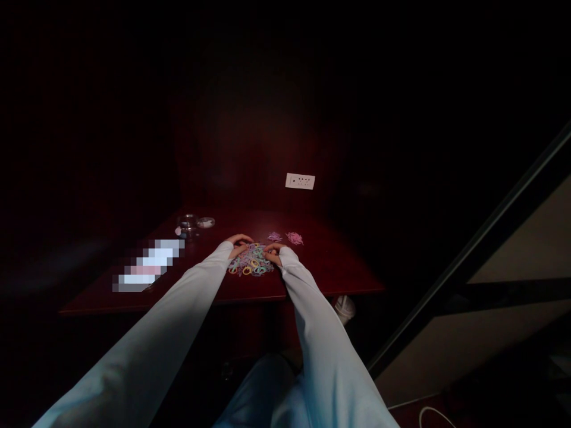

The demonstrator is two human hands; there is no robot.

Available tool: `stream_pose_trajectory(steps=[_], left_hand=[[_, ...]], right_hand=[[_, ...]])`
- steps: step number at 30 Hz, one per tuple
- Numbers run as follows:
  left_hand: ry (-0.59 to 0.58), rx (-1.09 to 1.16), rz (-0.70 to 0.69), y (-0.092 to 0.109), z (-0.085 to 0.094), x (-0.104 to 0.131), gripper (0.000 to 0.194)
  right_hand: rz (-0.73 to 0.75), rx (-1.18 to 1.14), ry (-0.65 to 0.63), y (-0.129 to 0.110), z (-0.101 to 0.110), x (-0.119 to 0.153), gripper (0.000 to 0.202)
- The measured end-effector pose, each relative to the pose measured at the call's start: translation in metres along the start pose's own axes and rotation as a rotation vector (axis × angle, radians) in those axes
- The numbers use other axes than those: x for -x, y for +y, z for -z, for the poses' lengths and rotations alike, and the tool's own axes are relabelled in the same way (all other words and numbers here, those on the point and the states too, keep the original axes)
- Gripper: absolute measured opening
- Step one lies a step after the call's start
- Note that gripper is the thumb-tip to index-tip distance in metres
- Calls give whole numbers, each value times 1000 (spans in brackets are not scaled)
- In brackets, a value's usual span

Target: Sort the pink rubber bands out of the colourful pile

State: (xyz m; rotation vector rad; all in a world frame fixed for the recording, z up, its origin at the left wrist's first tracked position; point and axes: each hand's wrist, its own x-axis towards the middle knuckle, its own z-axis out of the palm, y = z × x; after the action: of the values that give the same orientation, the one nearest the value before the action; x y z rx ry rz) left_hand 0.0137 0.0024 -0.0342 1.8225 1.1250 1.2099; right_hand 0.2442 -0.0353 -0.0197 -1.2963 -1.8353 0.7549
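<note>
A loose pile of small pastel elastic hair ties [253,261], yellow, green, purple and pink, lies on the dark red table [196,300]. At the pile's left edge is my left hand [238,242], its fingers stretched forward and apart over the ties. My right hand [275,252] reaches in from the other side, fingers bent toward the pile with the thumb apart from them. Neither hand visibly holds anything, though the fingertips are small and dim. Beyond my right hand sit a small purple heap of ties [274,236] and a pink heap [294,238].
A clear jar [187,223] stands at the back left, with a round lid [206,223] beside it. A bright pixelated patch [151,264] covers something on the left. A white socket plate [300,181] is on the wall. A pale cup [345,309] shows below the right edge.
</note>
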Motion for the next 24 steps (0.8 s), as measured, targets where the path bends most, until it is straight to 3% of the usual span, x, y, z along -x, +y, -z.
stream_pose_trajectory(steps=[14, 19, 24], left_hand=[[26, -20, -4, 10, -3, 5, 39], [30, -42, -14, 11, -3, 4, 39], [34, -20, 22, 13, -2, 5, 36]], right_hand=[[-134, -285, 118, 23, -5, -17, 17], [-107, -313, 83, 28, -7, -19, 20], [-79, -284, 163, 31, -8, -22, 27]])
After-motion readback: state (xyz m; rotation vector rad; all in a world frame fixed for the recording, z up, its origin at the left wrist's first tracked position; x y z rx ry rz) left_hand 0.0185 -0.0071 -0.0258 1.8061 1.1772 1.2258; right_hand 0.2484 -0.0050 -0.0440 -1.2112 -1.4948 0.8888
